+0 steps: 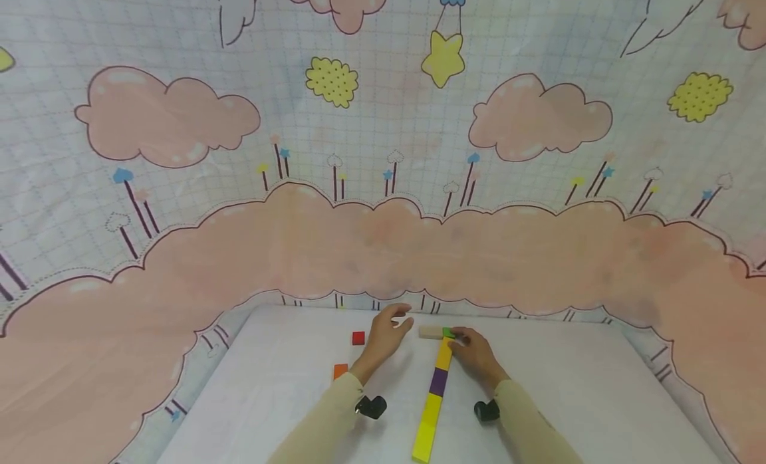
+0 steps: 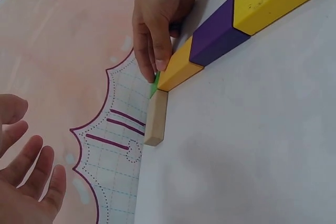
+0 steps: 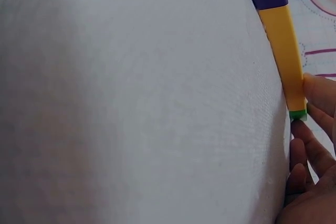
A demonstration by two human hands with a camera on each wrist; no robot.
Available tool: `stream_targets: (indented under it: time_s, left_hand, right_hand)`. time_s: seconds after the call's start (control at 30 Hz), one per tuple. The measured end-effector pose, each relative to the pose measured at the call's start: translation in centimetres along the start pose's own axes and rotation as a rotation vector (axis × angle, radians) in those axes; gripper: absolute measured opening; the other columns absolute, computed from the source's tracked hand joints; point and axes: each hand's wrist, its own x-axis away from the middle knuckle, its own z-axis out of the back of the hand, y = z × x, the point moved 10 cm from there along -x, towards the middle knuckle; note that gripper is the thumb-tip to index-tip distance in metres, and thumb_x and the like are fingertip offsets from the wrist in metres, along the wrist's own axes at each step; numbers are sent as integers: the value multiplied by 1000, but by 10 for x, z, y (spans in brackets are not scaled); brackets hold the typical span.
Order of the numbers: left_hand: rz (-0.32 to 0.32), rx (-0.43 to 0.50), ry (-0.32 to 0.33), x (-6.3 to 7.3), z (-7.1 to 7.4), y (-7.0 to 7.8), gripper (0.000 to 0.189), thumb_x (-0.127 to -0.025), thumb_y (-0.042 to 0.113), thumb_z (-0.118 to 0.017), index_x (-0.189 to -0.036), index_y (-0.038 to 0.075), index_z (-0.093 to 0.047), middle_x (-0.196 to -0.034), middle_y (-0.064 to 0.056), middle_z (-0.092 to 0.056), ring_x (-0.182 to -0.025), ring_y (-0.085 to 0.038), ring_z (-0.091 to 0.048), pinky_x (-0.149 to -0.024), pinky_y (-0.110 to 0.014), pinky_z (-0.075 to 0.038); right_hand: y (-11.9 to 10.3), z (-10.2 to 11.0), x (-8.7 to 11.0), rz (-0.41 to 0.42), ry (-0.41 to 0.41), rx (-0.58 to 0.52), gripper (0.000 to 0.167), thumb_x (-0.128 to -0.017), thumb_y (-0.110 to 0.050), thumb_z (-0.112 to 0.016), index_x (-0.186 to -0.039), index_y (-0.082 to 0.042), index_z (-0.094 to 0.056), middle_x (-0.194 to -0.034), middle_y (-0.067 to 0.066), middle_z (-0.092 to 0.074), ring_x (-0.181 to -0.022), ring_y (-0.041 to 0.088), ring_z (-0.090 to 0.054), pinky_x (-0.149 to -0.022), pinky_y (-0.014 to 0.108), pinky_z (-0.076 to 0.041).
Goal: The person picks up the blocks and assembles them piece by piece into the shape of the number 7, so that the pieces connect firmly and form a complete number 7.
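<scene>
A row of blocks runs away from me on the white table: yellow blocks point(image 1: 427, 417), a purple block point(image 1: 439, 382) and an orange-yellow block point(image 1: 444, 355). At its far end sits a small green block point(image 1: 447, 332), with a plain wood block point(image 1: 431, 332) extending left from it. My right hand point(image 1: 475, 354) holds the green block, fingertips at its far side and thumb against the orange-yellow block, as the right wrist view shows. My left hand point(image 1: 385, 334) hovers left of the wood block, fingers loosely spread and holding nothing.
A red block point(image 1: 358, 338) lies left of my left hand, and an orange block point(image 1: 340, 371) lies nearer, partly behind my left forearm. Past the table's far edge hangs a cloth point(image 1: 383, 251) printed with clouds.
</scene>
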Motion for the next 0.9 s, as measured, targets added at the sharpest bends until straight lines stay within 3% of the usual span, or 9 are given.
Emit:
stream_targets:
  time_s: [0.23,0.43,0.67,0.9]
  left_hand:
    - [24,8,-2,5,8,-1,30,-94,17,-65,-123,8,-64,-122,-10,-66,-113,-28,-62,-97,-41,-52]
    - [-1,23,24,8,18,-1,32,-93,16,-65,-124,7,-64,-122,-11,-66,-113,-28,-63,-97,-46,-52]
    - [-9,36,61,24,31,-5,28,-92,13,-66,-119,5,-65,-118,-12,-67,-111,-31,-65,-94,-51,-52]
    - [47,10,91,36,48,-8,29,-92,14,-66,-120,5,-65,-121,-11,-66,-112,-31,-64,-95,-48,-52]
  right_hand:
    - [2,6,-2,-12,-1,-9,42,-96,-29,-63,-135,-17,-56,-143,13,-52,-133,36,-45,-112,59,-34]
    - [1,8,-3,-9,4,1,42,-96,-29,-62,-135,-15,-57,-143,15,-52,-133,38,-45,-112,59,-34]
    - [6,3,0,-39,0,-5,41,-95,-28,-63,-134,-15,-58,-142,14,-53,-132,37,-46,-111,60,-35]
    - [6,-4,-1,-51,-7,-26,42,-95,-31,-64,-134,-18,-57,-143,12,-52,-132,36,-45,-111,61,-34]
